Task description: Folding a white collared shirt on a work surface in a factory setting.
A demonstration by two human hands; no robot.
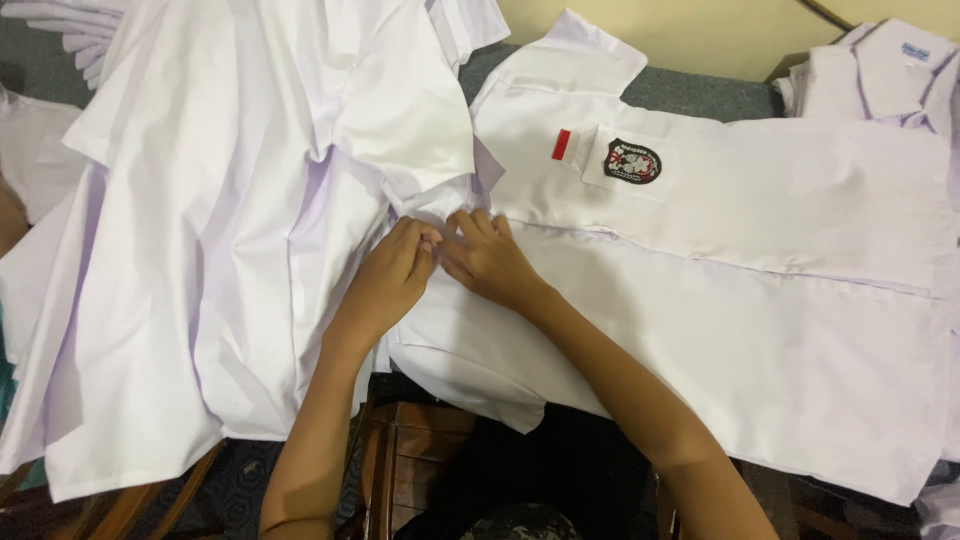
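Head view, the only one: a white shirt point(720, 300) lies spread flat across the bench point(700, 92), front up, collar end toward the person's left, so its button edge runs straight away from the hands and can be worked along its length. Its chest pocket carries a dark shield badge point(632, 161), with a small red-and-white strip point(561, 144) just beside the pocket's corner; both face up, which confirms the front side is on top. The left hand point(385, 280) and right hand point(488, 258) meet at the shirt's collar end, fingertips touching each other. Left fingers point(420, 243) are curled shut, pinching a small fold of white cloth; right fingers point(478, 228) are bent and pressed on the same spot, thumb tucked under, apparently nipping the cloth too. What lies between the fingertips (a button or only cloth) is too small to tell. Both forearms come in low from the near edge, wrists resting on the shirt, likely to steady fine finger work. To the left a heap of white shirts point(250, 220) lies rumpled and overlapping, its edge touching the left hand; it hangs over the bench's near side. A further folded shirt point(880, 75) sits at far right, well apart from the hands. Dark wooden furniture point(420, 450) shows below the bench edge.
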